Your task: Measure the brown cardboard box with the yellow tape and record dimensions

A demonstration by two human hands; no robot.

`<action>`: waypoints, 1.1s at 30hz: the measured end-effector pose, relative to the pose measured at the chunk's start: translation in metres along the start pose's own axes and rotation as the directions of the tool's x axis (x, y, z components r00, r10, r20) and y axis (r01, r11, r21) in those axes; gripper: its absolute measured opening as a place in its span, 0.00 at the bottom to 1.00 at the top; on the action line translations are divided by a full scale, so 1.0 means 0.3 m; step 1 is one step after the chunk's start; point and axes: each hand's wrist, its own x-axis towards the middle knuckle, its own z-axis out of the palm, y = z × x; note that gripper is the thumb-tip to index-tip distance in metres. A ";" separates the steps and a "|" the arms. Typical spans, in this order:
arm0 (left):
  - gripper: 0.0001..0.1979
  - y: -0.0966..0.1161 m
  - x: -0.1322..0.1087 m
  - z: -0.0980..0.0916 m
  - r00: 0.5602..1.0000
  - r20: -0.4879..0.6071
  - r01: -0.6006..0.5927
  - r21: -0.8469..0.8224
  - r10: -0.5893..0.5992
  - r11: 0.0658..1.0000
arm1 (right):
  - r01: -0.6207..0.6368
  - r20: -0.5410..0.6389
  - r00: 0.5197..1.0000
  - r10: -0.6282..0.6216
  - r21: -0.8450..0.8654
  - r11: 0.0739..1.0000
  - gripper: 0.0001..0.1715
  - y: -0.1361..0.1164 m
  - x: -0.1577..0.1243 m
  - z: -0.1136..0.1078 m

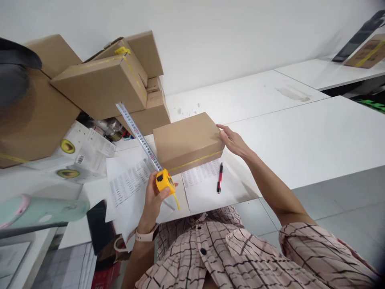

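Observation:
My left hand [153, 196] is wrapped round a yellow tape measure [165, 180]. Its metal blade [138, 136] sticks out toward the back left, past the left end of a closed cardboard box [188, 138]. That box lies on the white table, with a yellow line along its front side. At the box's right end, my right hand [233, 141] grips the edge, thumb and fingers on the corner. Printed sheets [129, 182] lie partly under the box and the tape. A red and black pen [220, 178] rests on the paper in front of the box.
Large cardboard boxes [102, 84] are stacked at the back left. White cartons with avocado pictures [87, 148], a mint bottle [45, 210] and a dark phone-like slab [100, 226] are at the left. White tabletops [300, 136] extend right, with another box [367, 52] far off.

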 end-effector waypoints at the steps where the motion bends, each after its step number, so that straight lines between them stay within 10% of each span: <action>1: 0.34 0.016 0.032 -0.004 1.000 -0.001 -0.027 0.002 0.027 1.000 | 0.033 -0.007 0.999 -0.033 -0.008 0.999 0.47 -0.028 0.005 0.002; 12: 0.33 0.250 0.253 0.021 0.964 0.050 -0.264 0.122 0.260 0.957 | 0.208 -0.199 0.929 -0.311 -0.414 0.886 0.24 -0.247 0.239 -0.028; 16: 0.36 0.180 0.142 0.096 0.949 0.143 -0.298 0.132 0.279 0.945 | 0.356 -0.059 0.907 -0.417 -0.421 0.834 0.23 -0.268 0.292 0.039; 22: 0.36 -0.010 -0.041 0.262 0.920 0.374 0.139 -0.021 -0.121 0.990 | 0.342 -0.125 0.891 -0.436 -0.446 0.827 0.28 -0.269 0.294 0.084; 33: 0.36 -0.060 -0.047 0.288 0.880 0.425 0.281 -0.109 -0.211 0.954 | 0.430 0.028 0.853 -0.522 -0.605 0.670 0.39 -0.264 0.287 0.071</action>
